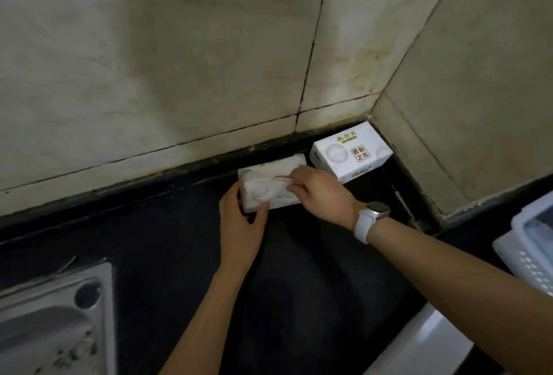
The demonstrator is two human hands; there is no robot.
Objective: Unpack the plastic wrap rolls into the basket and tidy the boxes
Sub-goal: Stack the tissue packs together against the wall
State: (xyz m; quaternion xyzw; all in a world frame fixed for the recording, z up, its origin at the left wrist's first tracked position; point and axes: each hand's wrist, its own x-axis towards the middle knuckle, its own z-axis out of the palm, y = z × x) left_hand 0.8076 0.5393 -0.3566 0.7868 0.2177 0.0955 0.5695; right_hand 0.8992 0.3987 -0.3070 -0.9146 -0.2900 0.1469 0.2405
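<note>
Right fingers (294, 184) pinching the top flap of near box (270, 187); left hand (241, 219) curled round its left end, steadying on worktop (299, 270) by wall. Opening step, probably; flap blurred. Next: lift flap, draw roll out, carry to basket (526, 252) at right. Counted: two boxes, second box (350, 151) shut in corner; one basket; no rolls visible.

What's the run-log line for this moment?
left hand: grips near box end | right hand: pinches its top flap | second box: closed, in corner | basket: right edge
</note>
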